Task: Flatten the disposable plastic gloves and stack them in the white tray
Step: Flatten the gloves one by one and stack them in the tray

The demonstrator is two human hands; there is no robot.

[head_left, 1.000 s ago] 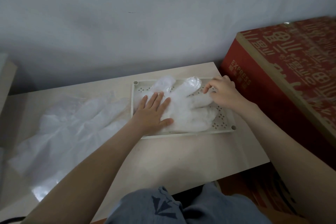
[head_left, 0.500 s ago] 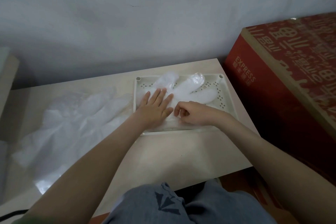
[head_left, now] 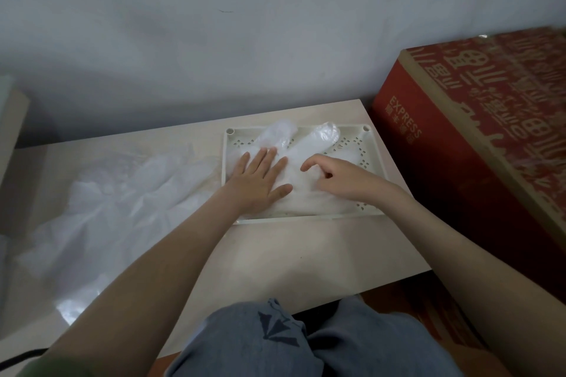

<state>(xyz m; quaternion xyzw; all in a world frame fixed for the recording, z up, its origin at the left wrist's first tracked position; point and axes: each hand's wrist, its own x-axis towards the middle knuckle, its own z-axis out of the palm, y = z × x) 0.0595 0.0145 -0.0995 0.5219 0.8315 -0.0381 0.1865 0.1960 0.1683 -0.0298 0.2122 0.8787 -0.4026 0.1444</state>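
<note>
A grey wall stood behind everything. In front of it was a pale tabletop, and the person sat at its near edge in blue-grey trousers. A big red box with the word EXPRESS on its side stood just beside the right end of the tabletop, close to the wall. On the left half of the tabletop lay a pile of thin see-through gloves, crumpled and spread out. Its right edge came close up to the left side of the tray. The white tray lay flat on the right half of the tabletop, near the far edge. It had rows of little holes in its floor and a round hole in each far corner. A glove lay inside the tray with its puffy fingers pointing at the wall, and two of them reached the far rim. The left hand lay flat on the left part of the glove, fingers straight and a bit spread, pressing it down and gripping nothing. The right hand rested on the middle of the glove, just beside the left hand. Its fingers were curled, with the first finger and thumb bent toward each other, but I could not tell if they pinched the plastic or only touched it
</note>
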